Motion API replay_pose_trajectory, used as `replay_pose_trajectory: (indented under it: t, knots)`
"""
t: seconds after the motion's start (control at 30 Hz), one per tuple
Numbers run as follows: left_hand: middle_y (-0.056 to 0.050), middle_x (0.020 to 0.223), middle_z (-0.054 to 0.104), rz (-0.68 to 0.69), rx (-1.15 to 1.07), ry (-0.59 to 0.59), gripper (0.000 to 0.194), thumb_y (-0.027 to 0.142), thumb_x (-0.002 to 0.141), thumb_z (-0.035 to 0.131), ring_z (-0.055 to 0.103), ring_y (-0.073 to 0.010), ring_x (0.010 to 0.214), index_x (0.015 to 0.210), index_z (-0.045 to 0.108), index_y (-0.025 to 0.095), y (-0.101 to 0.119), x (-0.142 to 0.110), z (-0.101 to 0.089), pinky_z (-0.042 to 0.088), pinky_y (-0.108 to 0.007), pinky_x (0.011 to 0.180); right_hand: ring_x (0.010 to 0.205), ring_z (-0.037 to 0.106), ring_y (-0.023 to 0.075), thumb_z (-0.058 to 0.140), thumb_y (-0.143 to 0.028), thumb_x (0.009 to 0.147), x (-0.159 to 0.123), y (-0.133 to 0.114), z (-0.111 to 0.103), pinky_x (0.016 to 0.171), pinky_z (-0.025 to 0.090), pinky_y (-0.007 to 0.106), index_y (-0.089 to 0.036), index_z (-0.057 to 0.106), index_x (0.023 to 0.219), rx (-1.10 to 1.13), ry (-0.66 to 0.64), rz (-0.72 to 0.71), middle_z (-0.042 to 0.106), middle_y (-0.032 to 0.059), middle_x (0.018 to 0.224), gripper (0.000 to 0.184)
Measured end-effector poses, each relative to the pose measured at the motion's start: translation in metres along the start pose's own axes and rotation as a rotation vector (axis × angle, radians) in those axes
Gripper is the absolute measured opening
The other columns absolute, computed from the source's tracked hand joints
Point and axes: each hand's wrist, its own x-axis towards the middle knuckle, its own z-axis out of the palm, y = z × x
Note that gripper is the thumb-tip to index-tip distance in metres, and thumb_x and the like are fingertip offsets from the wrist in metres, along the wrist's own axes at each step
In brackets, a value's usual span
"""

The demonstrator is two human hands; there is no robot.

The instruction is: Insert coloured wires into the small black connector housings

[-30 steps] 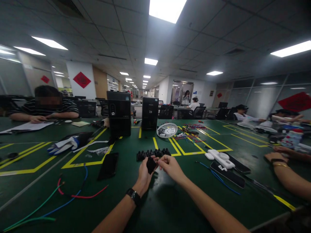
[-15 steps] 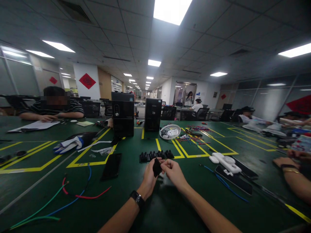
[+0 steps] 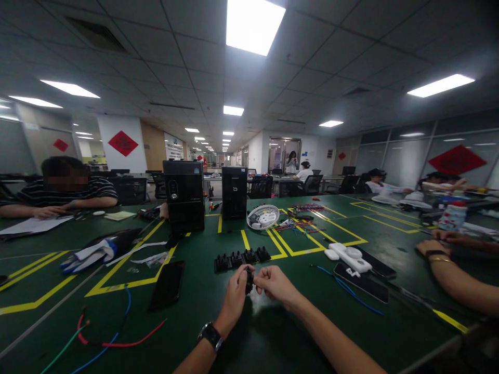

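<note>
Between the fingers of my left hand (image 3: 233, 293) is a small black part (image 3: 248, 280), held just above the green table. My right hand (image 3: 277, 284) is closed in a pinch beside it, fingertips against or very near the part's right side. Whatever the right fingertips grip is too small to make out. Just beyond both hands lies a row of black plastic pieces with upright posts (image 3: 242, 258), similar in colour to the held part.
A black phone (image 3: 167, 284) and red, blue and green wires (image 3: 134, 344) lie left. Two black computer cases (image 3: 183, 195) stand behind, near a white basket (image 3: 263, 217). White devices (image 3: 349, 255) and a blue wire (image 3: 346, 288) lie right. Another person's arm (image 3: 456, 275) rests at far right.
The view has swung to the right and tilted up a little. The black part has turned in my left hand and now shows a narrower side. My right hand stays close beside it.
</note>
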Motion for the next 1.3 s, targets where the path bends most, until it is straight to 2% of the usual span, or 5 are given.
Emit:
replay_pose_trajectory:
  t: [0.5,0.67,0.9,1.2,1.3]
  knots:
    - [0.000,0.062,0.054,-0.089,0.086,0.245,0.032,0.041,0.084,0.039,0.051,-0.0159,0.062,0.068,0.056,0.019,-0.012,0.007,0.005,0.037,-0.026,0.059,0.063,0.059,0.0134,0.043,-0.031,0.091,-0.006,-0.001,0.007,0.062,0.037,0.022,-0.015,0.066,0.069,-0.712,0.081,-0.338,0.067,0.0042,0.067,0.036]
    - [0.000,0.066,0.060,-0.160,-0.422,0.400,0.023,0.037,0.077,0.052,0.056,-0.0144,0.063,0.072,0.060,0.016,-0.001,0.007,0.008,0.044,-0.025,0.062,0.071,0.063,0.0163,0.037,-0.034,0.095,-0.014,-0.044,0.007,0.062,0.037,0.022,-0.017,0.067,0.079,-1.060,-0.024,-0.468,0.070,0.0062,0.077,0.038]
    - [-0.003,0.064,0.063,-0.317,-0.907,0.695,0.024,0.024,0.081,0.031,0.066,-0.0154,0.068,0.067,0.050,0.019,0.017,0.027,-0.027,0.052,-0.033,0.075,0.073,0.065,0.0191,0.036,-0.028,0.096,-0.016,0.008,0.002,0.063,0.039,0.025,-0.017,0.062,0.084,-1.261,0.101,-0.336,0.069,0.0081,0.078,0.031]
    - [-0.015,0.085,0.068,-0.509,-1.011,0.021,0.027,0.038,0.077,0.059,0.067,-0.0260,0.078,0.084,0.061,0.011,-0.022,-0.004,0.024,0.050,-0.040,0.080,0.096,0.056,0.0208,0.036,-0.026,0.095,0.034,-0.092,0.115,0.084,0.043,0.033,-0.015,0.053,0.116,-1.094,0.067,-0.720,0.059,0.0114,0.104,0.029]
    - [-0.015,0.084,0.067,-0.593,-1.013,0.026,0.034,0.044,0.085,0.047,0.067,-0.0264,0.077,0.086,0.059,0.012,-0.019,-0.003,0.013,0.050,-0.041,0.080,0.113,0.048,0.0252,0.048,-0.034,0.091,0.033,-0.093,0.133,0.097,0.036,0.044,-0.018,0.042,0.132,-1.066,0.008,-0.782,0.056,0.0123,0.118,0.044]
